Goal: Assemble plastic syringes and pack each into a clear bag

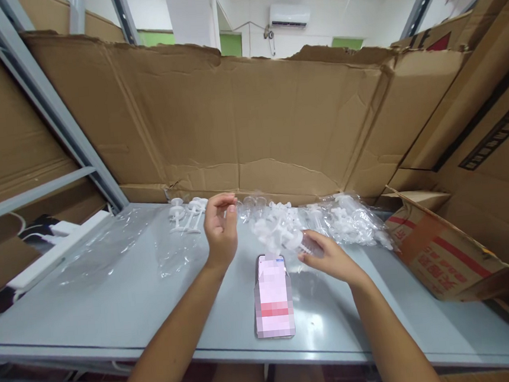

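So a clear plastic piece (pixel 313 246) is gripped by the right hand (pixel 329 257), white parts (pixel 276 228) heaped just left of that grip; left hand's (pixel 221 226) grip can't be made out.

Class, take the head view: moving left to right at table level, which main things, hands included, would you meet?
White power strip, small white plastic pieces, left hand, phone, right hand, cardboard box with red stripes.

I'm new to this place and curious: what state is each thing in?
Phone: face up, screen lit
Left hand: half curled, grip unclear
Right hand: curled around clear plastic piece
White parts: heaped
Rightmost plastic bag: lying, white parts inside
Cardboard sheet: upright, torn along top
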The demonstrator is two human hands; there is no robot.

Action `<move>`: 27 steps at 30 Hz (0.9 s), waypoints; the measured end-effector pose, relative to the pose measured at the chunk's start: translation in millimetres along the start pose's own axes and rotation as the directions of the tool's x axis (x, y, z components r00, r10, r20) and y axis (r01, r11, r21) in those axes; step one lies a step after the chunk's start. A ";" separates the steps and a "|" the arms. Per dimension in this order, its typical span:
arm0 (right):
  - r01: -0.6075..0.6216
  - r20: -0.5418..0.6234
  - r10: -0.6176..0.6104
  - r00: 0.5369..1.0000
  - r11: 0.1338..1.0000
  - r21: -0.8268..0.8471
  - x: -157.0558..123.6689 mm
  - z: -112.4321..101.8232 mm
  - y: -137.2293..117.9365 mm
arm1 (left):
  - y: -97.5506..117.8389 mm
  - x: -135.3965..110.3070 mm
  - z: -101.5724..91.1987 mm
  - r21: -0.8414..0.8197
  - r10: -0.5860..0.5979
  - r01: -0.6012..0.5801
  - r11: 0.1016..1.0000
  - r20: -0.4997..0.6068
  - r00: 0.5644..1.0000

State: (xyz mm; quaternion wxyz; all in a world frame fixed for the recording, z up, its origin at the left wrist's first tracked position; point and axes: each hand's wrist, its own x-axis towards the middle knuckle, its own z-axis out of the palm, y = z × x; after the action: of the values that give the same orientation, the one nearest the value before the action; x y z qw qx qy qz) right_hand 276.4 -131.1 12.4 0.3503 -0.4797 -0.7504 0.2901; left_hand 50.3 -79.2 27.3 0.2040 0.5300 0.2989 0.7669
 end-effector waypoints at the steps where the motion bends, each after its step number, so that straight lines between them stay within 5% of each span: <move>1: -0.002 -0.053 0.003 0.999 1.000 0.015 0.5 -0.3 1.4 | 0.2 0.9 -2.8 0.016 0.016 -0.015 1.000 -0.032 0.999; 6: 0.064 -0.424 -0.026 0.906 0.995 0.075 1.1 -1.3 6.4 | -7.3 2.0 -13.1 0.072 -0.043 0.045 0.996 -0.021 0.999; 10: 0.125 -0.614 -0.090 0.784 0.992 0.015 -0.7 -2.2 5.9 | -19.7 1.1 -9.9 0.221 -0.151 0.102 0.970 0.216 0.965; 13: 0.161 -0.646 -0.109 0.755 0.987 0.022 -0.9 -3.4 4.3 | -32.9 -3.1 0.4 0.367 -0.258 0.066 0.928 0.503 0.825; 17: 0.139 -0.647 -0.099 0.756 0.990 0.010 0.5 -4.1 4.1 | -52.4 -15.4 20.3 0.475 -0.343 -0.150 0.867 0.787 0.514; 20: 0.134 -0.638 -0.088 0.765 0.991 0.024 0.8 -4.1 5.3 | -63.7 -24.6 36.4 0.459 -0.370 -0.304 0.835 0.877 0.306; 23: 0.116 -0.627 -0.071 0.776 0.993 0.031 0.5 -4.8 5.3 | -70.9 -31.2 50.9 0.455 -0.394 -0.341 0.823 0.889 0.235; 27: 0.073 -0.618 -0.038 0.785 0.997 0.032 0.6 -7.4 3.4 | -74.6 -36.7 62.0 0.484 -0.414 -0.357 0.799 0.873 0.258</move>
State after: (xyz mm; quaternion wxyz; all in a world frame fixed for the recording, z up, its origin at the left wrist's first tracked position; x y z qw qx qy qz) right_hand 283.9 -128.5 14.2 0.5973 -0.5161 -0.6005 0.1276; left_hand 121.0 -32.3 -32.3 0.1775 0.9110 0.3464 0.1363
